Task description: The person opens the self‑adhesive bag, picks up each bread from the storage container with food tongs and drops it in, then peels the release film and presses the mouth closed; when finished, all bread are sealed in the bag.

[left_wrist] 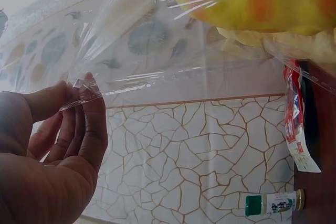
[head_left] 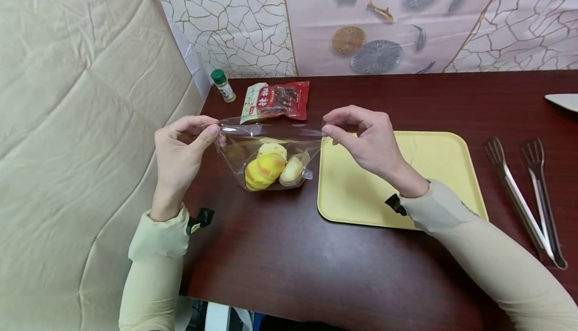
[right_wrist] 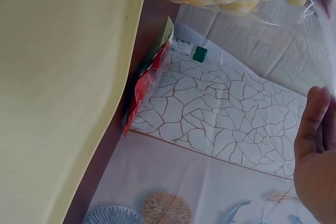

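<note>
A clear plastic bag (head_left: 289,141) holds several bread rolls (head_left: 265,170), some yellow with orange stripes and one pale brown. The left hand (head_left: 180,153) pinches the bag's upper left corner between thumb and fingers, which the left wrist view shows close up. At the upper right corner, the right hand (head_left: 368,143) pinches the bag with thumb and forefinger. Between the hands the top edge is stretched taut, and the rolls sit in the bottom of the bag. In the right wrist view the right hand (right_wrist: 317,153) is partly cut off by the frame edge.
A yellow tray (head_left: 352,200) lies under the right forearm. Behind the bag are a red food packet (head_left: 282,101) and a green-capped bottle (head_left: 223,86). Metal tongs (head_left: 526,205) lie at the right, with a white object (head_left: 562,101) beyond. A padded beige surface (head_left: 81,145) borders the left.
</note>
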Available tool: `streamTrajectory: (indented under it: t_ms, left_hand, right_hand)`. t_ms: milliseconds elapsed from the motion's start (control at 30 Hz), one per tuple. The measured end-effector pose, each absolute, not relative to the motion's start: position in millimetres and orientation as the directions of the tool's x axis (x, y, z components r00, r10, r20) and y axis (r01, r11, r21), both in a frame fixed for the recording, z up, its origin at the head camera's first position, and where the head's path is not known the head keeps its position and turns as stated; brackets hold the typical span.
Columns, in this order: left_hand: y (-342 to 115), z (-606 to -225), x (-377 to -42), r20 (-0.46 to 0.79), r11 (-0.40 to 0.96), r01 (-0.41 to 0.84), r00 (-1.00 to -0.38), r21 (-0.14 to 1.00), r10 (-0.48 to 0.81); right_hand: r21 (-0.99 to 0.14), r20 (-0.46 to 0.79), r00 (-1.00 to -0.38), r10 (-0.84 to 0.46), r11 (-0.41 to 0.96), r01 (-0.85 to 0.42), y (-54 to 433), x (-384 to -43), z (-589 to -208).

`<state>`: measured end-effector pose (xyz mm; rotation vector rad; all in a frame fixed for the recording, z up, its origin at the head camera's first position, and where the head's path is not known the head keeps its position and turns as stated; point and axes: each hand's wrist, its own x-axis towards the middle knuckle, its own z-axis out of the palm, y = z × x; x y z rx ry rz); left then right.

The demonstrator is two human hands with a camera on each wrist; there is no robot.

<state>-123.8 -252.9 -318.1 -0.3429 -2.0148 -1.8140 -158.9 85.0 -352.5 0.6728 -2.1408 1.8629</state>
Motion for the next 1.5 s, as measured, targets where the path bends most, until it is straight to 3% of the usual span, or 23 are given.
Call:
streamTrajectory:
  t_ms: [200,567,733,967,1267,1500]
  left_hand:
    - [-256.0,-317.2,-123.9,0.457,0.087,0.451,-0.887,0.888,-0.062]
    - [-269.4,-320.0,-127.5,0.500,0.014,0.503,-0.861,0.864,0.096]
    - [-272.6,-322.5,-129.5,0.499,0.007,0.502,-0.861,0.865,0.100]
    - [-276.3,-325.2,-129.6,0.504,0.073,0.514,-0.856,0.855,0.115]
    - [-264.9,-321.3,-125.9,0.506,-0.016,0.505,-0.862,0.863,0.038]
    - [-252.3,-313.8,-121.8,0.458,0.109,0.451,-0.888,0.886,-0.045]
  right_hand:
    - [-0.835,0.517,-0.827,-0.221,0.082,-0.544,86.0,-161.6,-353.0]
    - [-0.752,0.649,-0.722,-0.238,-0.061,-0.656,88.8,-166.9,-359.3]
    - [-0.740,0.665,-0.699,-0.262,-0.110,-0.663,92.8,-169.4,-362.1]
    - [-0.758,0.646,-0.708,-0.284,-0.134,-0.638,95.1,-172.0,-361.6]
    - [-0.788,0.606,-0.732,-0.311,-0.112,-0.605,98.4,-173.2,-359.3]
    - [-0.833,0.543,-0.794,-0.272,-0.056,-0.551,95.5,-174.2,-355.3]
